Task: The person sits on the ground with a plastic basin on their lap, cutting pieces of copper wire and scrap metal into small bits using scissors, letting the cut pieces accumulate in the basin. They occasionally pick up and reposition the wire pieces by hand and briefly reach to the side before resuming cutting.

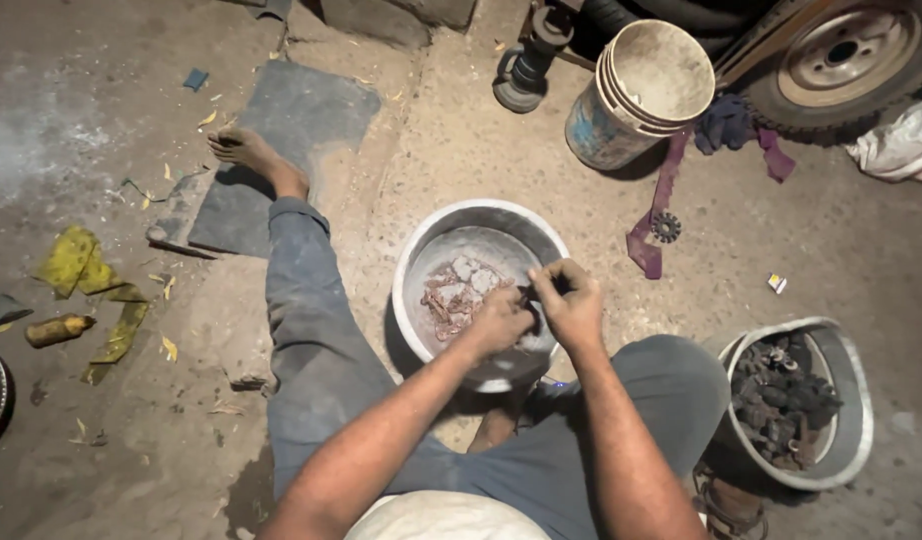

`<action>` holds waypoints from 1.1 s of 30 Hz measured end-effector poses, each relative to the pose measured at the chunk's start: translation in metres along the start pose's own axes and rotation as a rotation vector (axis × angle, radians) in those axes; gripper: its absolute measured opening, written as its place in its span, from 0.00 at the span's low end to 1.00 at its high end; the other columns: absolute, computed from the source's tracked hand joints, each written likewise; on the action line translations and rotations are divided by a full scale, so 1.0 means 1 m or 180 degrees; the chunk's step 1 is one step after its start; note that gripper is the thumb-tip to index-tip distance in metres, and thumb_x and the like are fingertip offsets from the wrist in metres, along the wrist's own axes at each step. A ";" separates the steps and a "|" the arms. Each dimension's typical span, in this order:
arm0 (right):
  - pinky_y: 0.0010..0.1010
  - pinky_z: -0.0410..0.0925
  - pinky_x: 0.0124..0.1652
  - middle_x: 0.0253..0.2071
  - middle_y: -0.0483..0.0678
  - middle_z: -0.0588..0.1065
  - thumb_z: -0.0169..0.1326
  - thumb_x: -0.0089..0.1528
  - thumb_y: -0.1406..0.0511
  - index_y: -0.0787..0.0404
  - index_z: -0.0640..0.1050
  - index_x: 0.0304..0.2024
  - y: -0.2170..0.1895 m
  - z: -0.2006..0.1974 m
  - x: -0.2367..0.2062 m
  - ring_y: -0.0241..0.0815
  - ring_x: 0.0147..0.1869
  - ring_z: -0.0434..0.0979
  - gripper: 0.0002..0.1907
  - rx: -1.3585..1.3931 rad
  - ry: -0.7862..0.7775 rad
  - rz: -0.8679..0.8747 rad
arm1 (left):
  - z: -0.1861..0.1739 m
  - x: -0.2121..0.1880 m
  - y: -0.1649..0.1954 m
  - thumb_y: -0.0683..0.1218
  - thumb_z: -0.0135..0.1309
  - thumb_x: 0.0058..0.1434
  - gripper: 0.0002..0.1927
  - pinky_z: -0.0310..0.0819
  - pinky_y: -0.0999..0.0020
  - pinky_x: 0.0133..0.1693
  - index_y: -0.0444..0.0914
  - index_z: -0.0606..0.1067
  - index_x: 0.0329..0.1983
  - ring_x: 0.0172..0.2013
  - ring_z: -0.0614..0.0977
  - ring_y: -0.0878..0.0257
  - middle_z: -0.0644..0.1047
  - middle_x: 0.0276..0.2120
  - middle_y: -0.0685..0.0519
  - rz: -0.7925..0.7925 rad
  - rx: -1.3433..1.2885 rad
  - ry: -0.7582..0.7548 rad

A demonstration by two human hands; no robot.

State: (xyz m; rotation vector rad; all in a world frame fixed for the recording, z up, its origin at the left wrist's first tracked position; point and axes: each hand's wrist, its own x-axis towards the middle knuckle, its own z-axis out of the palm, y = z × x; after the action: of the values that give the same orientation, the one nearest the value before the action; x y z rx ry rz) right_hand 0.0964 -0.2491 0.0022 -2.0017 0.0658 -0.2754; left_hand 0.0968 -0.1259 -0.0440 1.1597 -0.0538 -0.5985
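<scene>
i see both hands, left hand (501,318) and right hand (571,300), fingers pinched shut on a small dark part (529,294) over the metal basin (421,250) of pinkish bits (457,295); a pan (853,400) of dark parts (781,395) sits right of the basin.

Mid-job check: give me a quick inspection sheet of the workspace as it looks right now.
Surface: dusty concrete floor; person sits on it, left leg stretched out.
Job's things: metal basin holding pale and reddish pieces; a small dark part pinched between both hands, too small to identify.
Clutter: yellow rags, small bottle, purple strap, small gear, stacked buckets.
Grippers: left hand and right hand together over the basin rim.
Cables: nothing seen.
Surroundings: tub of dark metal parts, wheel, grey slab.
</scene>
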 end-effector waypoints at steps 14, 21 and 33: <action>0.40 0.65 0.26 0.21 0.53 0.72 0.68 0.59 0.62 0.64 0.75 0.21 -0.008 0.009 -0.006 0.49 0.23 0.73 0.18 -0.1380 0.0094 -0.1088 | -0.020 -0.017 0.006 0.46 0.58 0.62 0.13 0.75 0.65 0.34 0.29 0.78 0.38 0.35 0.80 0.61 0.77 0.35 0.44 0.0389 0.1810 -0.0543; 0.40 0.61 0.25 0.19 0.53 0.68 0.68 0.60 0.63 0.65 0.70 0.20 0.003 0.011 -0.004 0.49 0.21 0.67 0.22 -0.1301 0.0733 -0.1272 | -0.019 -0.025 0.024 0.56 0.57 0.65 0.22 0.77 0.71 0.36 0.31 0.74 0.46 0.35 0.82 0.66 0.80 0.37 0.49 -0.0048 0.0160 -0.1074; 0.30 0.65 0.32 0.28 0.50 0.71 0.63 0.67 0.68 0.66 0.75 0.33 0.001 0.021 -0.030 0.34 0.31 0.69 0.12 -0.0279 0.0519 -0.0855 | -0.015 -0.033 0.021 0.48 0.60 0.68 0.09 0.61 0.78 0.17 0.39 0.74 0.39 0.16 0.70 0.71 0.73 0.22 0.57 0.0600 -0.1954 0.0075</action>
State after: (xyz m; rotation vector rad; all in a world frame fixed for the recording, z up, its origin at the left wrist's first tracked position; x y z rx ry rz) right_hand 0.0719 -0.2263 -0.0125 -2.0716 -0.0900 -0.6172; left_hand 0.0826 -0.0920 -0.0230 0.5570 0.0397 -0.3914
